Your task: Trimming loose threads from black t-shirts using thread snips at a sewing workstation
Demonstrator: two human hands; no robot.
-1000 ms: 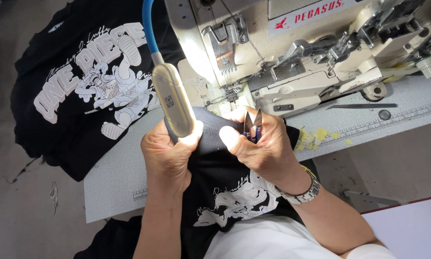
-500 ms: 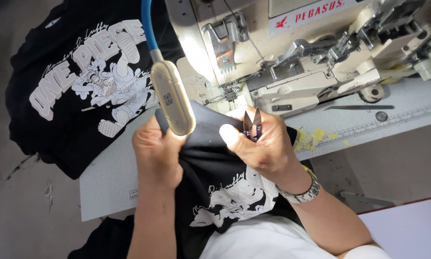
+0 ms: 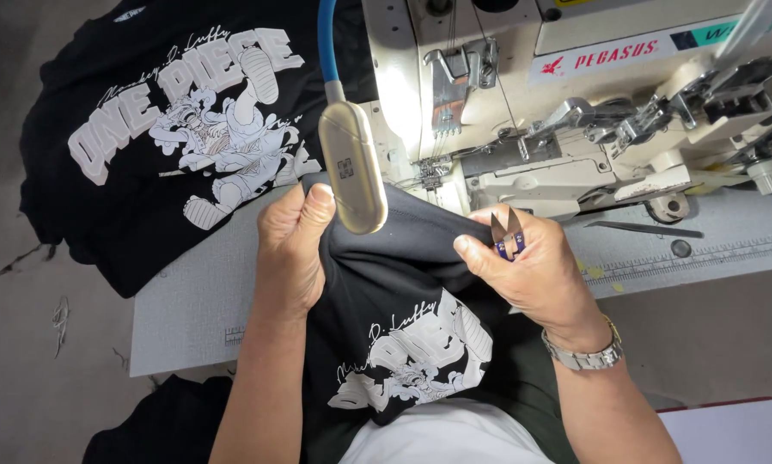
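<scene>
Head view, looking down. Left hand (image 3: 289, 249) closed on the edge of a black printed garment (image 3: 403, 283), thumb on top, fingers curled underneath, pinching the cloth tight. Right hand (image 3: 536, 271) likewise clamped on the same garment's edge, thumb pressing the fabric from above, with small thread snips (image 3: 506, 234) tucked in the same grip, blades pointing up and away from the palm. Metal wristwatch (image 3: 585, 354) on the right wrist. Garment stretched between both hands, its upper edge lying on the grey surface (image 3: 188, 301) just before the needle area (image 3: 430, 170) of the cream sewing machine (image 3: 592, 112), the rest hanging down toward the lap, white cartoon print facing up near the bottom. Oblong lamp head (image 3: 352, 167) on a blue flexible neck (image 3: 326, 39) hanging just above the cloth, beside the left thumb, partly hiding the garment's top edge. Second black printed shirt (image 3: 171, 137) spread flat to the left, half on the surface, half over its far edge, well apart from both hands. Dark tool (image 3: 643, 228) lying on the surface right of the machine base, near a printed ruler strip (image 3: 704, 258). More dark cloth (image 3: 158, 425) on the floor at lower left.
</scene>
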